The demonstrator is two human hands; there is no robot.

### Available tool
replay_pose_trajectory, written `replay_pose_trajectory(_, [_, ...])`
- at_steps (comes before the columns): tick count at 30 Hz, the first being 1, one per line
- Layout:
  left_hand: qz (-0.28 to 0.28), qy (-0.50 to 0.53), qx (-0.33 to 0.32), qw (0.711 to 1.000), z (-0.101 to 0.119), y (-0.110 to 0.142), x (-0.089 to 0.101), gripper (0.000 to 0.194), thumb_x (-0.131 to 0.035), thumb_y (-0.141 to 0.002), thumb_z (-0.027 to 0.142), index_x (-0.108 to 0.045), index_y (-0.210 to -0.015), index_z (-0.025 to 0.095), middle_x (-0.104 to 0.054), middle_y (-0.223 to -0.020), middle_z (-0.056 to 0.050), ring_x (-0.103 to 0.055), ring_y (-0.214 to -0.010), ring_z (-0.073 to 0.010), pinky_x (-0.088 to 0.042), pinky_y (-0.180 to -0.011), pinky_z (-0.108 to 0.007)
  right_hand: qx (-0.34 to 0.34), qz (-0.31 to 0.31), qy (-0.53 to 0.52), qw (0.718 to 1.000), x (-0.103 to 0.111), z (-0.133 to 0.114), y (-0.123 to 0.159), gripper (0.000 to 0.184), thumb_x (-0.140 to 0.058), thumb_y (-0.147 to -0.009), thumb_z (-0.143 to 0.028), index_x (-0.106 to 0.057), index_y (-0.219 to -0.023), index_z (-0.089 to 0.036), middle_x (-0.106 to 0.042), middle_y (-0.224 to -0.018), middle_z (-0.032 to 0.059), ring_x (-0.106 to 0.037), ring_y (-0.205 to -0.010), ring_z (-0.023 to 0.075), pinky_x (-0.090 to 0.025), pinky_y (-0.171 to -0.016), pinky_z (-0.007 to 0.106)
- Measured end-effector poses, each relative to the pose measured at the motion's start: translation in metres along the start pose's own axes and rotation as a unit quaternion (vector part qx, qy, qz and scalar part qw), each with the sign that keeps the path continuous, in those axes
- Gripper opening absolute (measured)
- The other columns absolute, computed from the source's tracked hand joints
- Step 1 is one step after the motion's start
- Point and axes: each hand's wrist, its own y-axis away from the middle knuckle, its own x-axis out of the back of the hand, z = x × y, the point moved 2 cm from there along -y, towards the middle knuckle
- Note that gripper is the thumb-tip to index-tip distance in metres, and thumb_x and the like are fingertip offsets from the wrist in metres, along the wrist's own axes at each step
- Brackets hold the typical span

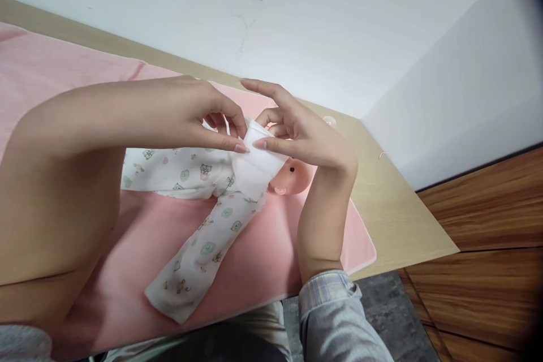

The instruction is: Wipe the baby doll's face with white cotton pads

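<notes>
A doll (292, 176) lies on its back, dressed in a white long-sleeved baby outfit (207, 237) printed with small green and brown figures. A folded white cloth (252, 169) lies over its neck and upper chest and hides part of its face. My left hand (216, 119) pinches the cloth's near-left upper edge between thumb and fingers. Opposite it, my right hand (292, 124) grips the same cloth with the thumb on top and bent fingers behind, its index finger raised. The two thumbs are close together but apart. My left forearm covers part of the outfit.
Under the doll a pink mat (254, 260) covers much of the light wooden table (403, 226). A small clear round object (330, 121) sits behind my right hand. White walls (322, 28) rise behind, and wood-grained panels (487, 226) stand at the right.
</notes>
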Motion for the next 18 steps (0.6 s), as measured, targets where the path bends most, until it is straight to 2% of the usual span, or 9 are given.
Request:
replay_pose_trajectory(3, [-0.004, 0.003, -0.041, 0.999, 0.000, -0.002, 0.000, 0.056, -0.057, -0.085, 0.072, -0.074, -0.109, 0.024, -0.068, -0.095, 0.003, -0.062, -0.081, -0.0172, -0.042, -0.074, -0.026, 0.007, 0.000, -0.019, 1.000, -0.001, 0.001, -0.001, 0.072, -0.056, -0.093, -0.028, -0.017, -0.153, -0.019, -0.059, -0.104, 0.0009, -0.058, -0.080, 0.0044, -0.046, -0.063, 0.013])
replay_pose_trajectory(5, [-0.006, 0.010, -0.038, 0.999, -0.001, -0.004, 0.000, 0.056, -0.057, -0.086, 0.072, -0.074, -0.108, 0.023, -0.068, -0.094, 0.002, -0.062, -0.081, -0.0176, -0.042, -0.074, -0.026, 0.003, 0.012, -0.024, 1.000, -0.002, 0.001, -0.002, 0.071, -0.057, -0.093, -0.027, -0.020, -0.153, -0.021, -0.060, -0.101, -0.0007, -0.058, -0.076, 0.0036, -0.046, -0.062, 0.013])
replay_pose_trajectory(9, [-0.046, 0.014, -0.016, 0.999, -0.001, -0.008, -0.001, 0.057, -0.056, -0.086, 0.072, -0.074, -0.104, 0.021, -0.067, -0.088, 0.001, -0.060, -0.072, -0.0164, -0.041, -0.069, -0.027, -0.014, 0.056, -0.007, 0.998, -0.003, -0.004, -0.004, 0.062, -0.056, -0.092, -0.025, -0.031, -0.148, -0.020, -0.063, -0.097, -0.0013, -0.060, -0.078, 0.0051, -0.049, -0.068, 0.015])
replay_pose_trajectory(14, [-0.058, 0.013, -0.002, 0.998, -0.001, -0.011, -0.001, 0.050, -0.056, -0.087, 0.066, -0.073, -0.093, 0.019, -0.063, -0.076, 0.000, -0.053, -0.061, -0.0139, -0.038, -0.061, -0.027, -0.038, 0.090, 0.065, 0.993, -0.006, -0.005, -0.007, 0.053, -0.052, -0.094, -0.025, -0.038, -0.145, -0.018, -0.063, -0.084, -0.0033, -0.060, -0.073, 0.0071, -0.052, -0.077, 0.022])
replay_pose_trajectory(16, [-0.053, 0.018, -0.017, 0.998, -0.001, -0.013, -0.001, 0.045, -0.057, -0.088, 0.063, -0.072, -0.092, 0.020, -0.062, -0.075, 0.001, -0.053, -0.061, -0.0136, -0.039, -0.060, -0.027, -0.048, 0.105, 0.103, 0.988, -0.007, -0.006, -0.008, 0.053, -0.053, -0.093, -0.025, -0.040, -0.144, -0.018, -0.064, -0.087, -0.0022, -0.062, -0.078, 0.0095, -0.054, -0.081, 0.025])
replay_pose_trajectory(18, [-0.056, 0.029, -0.034, 0.997, -0.003, -0.014, -0.002, 0.042, -0.058, -0.090, 0.060, -0.070, -0.093, 0.021, -0.061, -0.075, 0.001, -0.053, -0.062, -0.0133, -0.039, -0.060, -0.026, -0.045, 0.122, 0.137, 0.982, -0.007, -0.008, -0.009, 0.052, -0.056, -0.091, -0.027, -0.043, -0.141, -0.018, -0.065, -0.098, 0.0009, -0.064, -0.090, 0.0129, -0.054, -0.088, 0.030])
